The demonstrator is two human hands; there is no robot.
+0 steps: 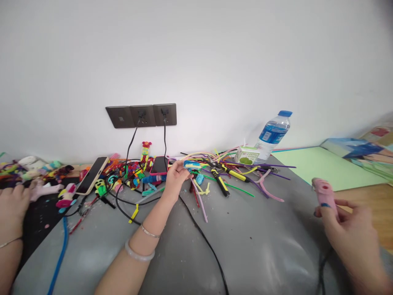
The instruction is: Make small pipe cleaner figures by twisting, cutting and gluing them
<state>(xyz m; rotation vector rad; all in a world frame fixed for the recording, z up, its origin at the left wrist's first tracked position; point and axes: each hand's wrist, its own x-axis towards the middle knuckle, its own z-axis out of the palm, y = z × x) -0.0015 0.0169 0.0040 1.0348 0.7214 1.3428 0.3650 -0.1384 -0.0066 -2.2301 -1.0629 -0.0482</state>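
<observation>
My left hand [177,178], wearing bracelets at the wrist, pinches a small blue and yellow pipe-cleaner piece [192,165] above the middle of the table. Held out at the right, my right hand [346,225] is closed around a pink tool [325,192] that looks like a hot glue gun, well apart from the piece. A black cord [322,266] runs below that hand. Just behind my left hand lie loose pipe cleaners [201,200] and a small blue fuzzy bit [199,179]. Pliers with black and yellow handles [220,182] rest among them.
Another person's hand [14,205] is at the far left beside a pink tool [46,190]. Phones [92,176], finished figures [146,152] and cords clutter the back left. A tilted water bottle [273,135], small carton [246,155] and green paper [331,164] are at right.
</observation>
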